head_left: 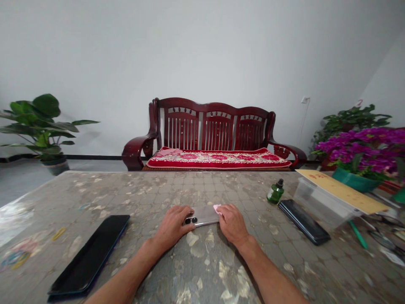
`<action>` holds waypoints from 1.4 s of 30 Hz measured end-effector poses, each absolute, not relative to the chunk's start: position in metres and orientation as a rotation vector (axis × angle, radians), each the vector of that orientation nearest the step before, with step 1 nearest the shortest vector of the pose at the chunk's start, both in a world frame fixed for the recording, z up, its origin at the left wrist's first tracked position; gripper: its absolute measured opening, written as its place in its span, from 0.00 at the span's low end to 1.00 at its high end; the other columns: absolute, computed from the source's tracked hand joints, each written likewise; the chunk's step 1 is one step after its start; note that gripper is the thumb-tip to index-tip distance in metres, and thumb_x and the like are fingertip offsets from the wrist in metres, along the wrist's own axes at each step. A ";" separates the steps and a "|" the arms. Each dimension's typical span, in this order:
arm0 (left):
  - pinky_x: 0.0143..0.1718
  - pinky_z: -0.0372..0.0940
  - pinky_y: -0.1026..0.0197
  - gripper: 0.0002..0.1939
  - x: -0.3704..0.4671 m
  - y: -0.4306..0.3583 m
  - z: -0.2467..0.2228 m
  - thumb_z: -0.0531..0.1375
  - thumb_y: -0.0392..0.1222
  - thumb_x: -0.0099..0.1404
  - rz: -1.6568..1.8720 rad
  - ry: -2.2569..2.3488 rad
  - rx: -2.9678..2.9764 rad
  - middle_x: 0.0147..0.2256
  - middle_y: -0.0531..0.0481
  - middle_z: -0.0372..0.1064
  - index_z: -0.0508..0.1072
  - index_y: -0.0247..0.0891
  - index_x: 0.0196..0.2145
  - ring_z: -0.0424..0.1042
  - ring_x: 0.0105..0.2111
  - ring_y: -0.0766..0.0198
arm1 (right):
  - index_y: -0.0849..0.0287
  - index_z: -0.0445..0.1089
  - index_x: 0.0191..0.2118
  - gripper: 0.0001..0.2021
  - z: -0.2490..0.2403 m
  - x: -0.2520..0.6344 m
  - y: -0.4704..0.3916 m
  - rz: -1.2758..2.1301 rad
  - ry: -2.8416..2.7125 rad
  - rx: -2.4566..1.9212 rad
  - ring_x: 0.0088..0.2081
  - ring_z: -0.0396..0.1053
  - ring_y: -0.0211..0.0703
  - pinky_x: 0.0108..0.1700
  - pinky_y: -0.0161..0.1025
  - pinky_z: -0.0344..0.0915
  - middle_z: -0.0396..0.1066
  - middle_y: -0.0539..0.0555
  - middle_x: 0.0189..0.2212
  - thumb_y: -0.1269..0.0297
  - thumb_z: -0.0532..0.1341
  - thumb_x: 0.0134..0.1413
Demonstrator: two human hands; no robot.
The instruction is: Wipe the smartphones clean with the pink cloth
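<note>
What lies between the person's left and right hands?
A silver phone, lens side up, and a pink scrap at the right hand; the head view shows it.

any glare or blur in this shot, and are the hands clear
Head view: bright glare washes out the tablecloth at the far left; the same head view smears the coloured bands at lower left; in the middle of the head view, the left hand, right hand and silver phone look fairly sharp.

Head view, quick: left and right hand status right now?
Left hand: closed, holding the silver phone by its camera end.
Right hand: closed, holding a pale pink wipe at the phone's other end.
</note>
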State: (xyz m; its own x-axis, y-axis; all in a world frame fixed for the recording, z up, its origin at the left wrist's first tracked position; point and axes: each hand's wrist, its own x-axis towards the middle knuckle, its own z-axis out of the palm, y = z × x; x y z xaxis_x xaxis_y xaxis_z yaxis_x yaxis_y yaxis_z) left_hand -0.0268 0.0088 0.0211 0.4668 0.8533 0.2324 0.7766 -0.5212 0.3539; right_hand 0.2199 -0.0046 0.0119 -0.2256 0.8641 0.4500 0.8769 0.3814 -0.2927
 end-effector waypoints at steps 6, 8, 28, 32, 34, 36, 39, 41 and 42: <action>0.52 0.60 0.54 0.13 -0.027 0.009 0.021 0.63 0.43 0.62 0.593 1.398 2.519 0.46 0.48 0.74 0.72 0.43 0.46 0.71 0.48 0.53 | 0.56 0.75 0.45 0.17 0.009 0.220 0.009 0.036 -2.099 -1.386 0.49 0.70 0.43 0.55 0.40 0.64 0.76 0.55 0.45 0.78 0.55 0.56; 0.52 0.60 0.54 0.13 -0.028 0.009 0.022 0.63 0.43 0.63 0.584 1.388 2.528 0.46 0.48 0.75 0.72 0.44 0.46 0.71 0.48 0.53 | 0.56 0.75 0.45 0.16 0.010 0.221 0.010 0.078 -2.105 -1.374 0.48 0.70 0.42 0.54 0.39 0.64 0.76 0.55 0.44 0.78 0.54 0.57; 0.59 0.56 0.48 0.17 -0.046 0.021 0.011 0.64 0.54 0.65 0.594 1.237 2.675 0.55 0.48 0.72 0.75 0.49 0.49 0.70 0.53 0.50 | 0.58 0.73 0.36 0.10 0.019 0.226 0.012 0.172 -2.136 -1.326 0.40 0.69 0.40 0.45 0.35 0.62 0.71 0.52 0.36 0.75 0.55 0.58; 0.62 0.54 0.43 0.16 -0.046 0.024 0.008 0.66 0.51 0.64 0.605 1.360 2.626 0.56 0.47 0.71 0.76 0.49 0.50 0.70 0.55 0.49 | 0.58 0.72 0.35 0.09 0.022 0.225 0.003 0.103 -2.150 -1.357 0.39 0.68 0.41 0.44 0.35 0.61 0.70 0.52 0.34 0.75 0.55 0.56; 0.60 0.57 0.44 0.15 -0.045 0.025 0.009 0.65 0.49 0.65 0.638 1.479 2.595 0.54 0.45 0.72 0.77 0.47 0.49 0.70 0.54 0.48 | 0.58 0.72 0.34 0.09 0.022 0.222 -0.004 0.075 -2.153 -1.377 0.38 0.68 0.41 0.43 0.35 0.61 0.71 0.52 0.34 0.75 0.55 0.55; 0.57 0.61 0.46 0.15 -0.043 0.026 0.010 0.63 0.47 0.67 0.635 1.565 2.574 0.53 0.43 0.74 0.77 0.44 0.50 0.71 0.53 0.48 | 0.58 0.72 0.34 0.08 0.021 0.217 -0.013 0.046 -2.169 -1.379 0.37 0.68 0.41 0.42 0.35 0.61 0.71 0.52 0.34 0.74 0.56 0.55; 0.56 0.62 0.50 0.15 -0.040 0.024 0.012 0.57 0.43 0.71 0.582 1.615 2.586 0.53 0.43 0.74 0.75 0.41 0.53 0.71 0.53 0.51 | 0.57 0.72 0.34 0.07 0.020 0.205 -0.025 0.020 -2.228 -1.332 0.36 0.68 0.41 0.41 0.35 0.62 0.71 0.53 0.33 0.74 0.57 0.54; 0.58 0.60 0.51 0.16 -0.037 0.023 0.012 0.54 0.42 0.73 0.537 1.634 2.610 0.54 0.43 0.72 0.74 0.40 0.54 0.69 0.56 0.52 | 0.57 0.72 0.35 0.08 0.019 0.196 -0.032 0.035 -2.275 -1.279 0.36 0.68 0.41 0.40 0.35 0.62 0.71 0.53 0.33 0.74 0.57 0.54; 0.59 0.59 0.50 0.16 -0.035 0.021 0.012 0.52 0.42 0.74 0.514 1.653 2.617 0.55 0.43 0.71 0.74 0.39 0.54 0.68 0.57 0.52 | 0.57 0.72 0.36 0.08 0.019 0.192 -0.034 0.052 -2.296 -1.250 0.36 0.68 0.41 0.41 0.35 0.63 0.71 0.53 0.34 0.74 0.57 0.54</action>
State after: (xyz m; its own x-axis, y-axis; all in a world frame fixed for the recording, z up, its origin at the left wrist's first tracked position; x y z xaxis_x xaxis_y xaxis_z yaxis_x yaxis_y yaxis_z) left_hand -0.0349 0.0212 0.0124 0.3912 0.8796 0.2708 0.8781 -0.4448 0.1761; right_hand 0.1915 -0.0341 0.0190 -0.4381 0.7927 0.4239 0.7728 0.5730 -0.2729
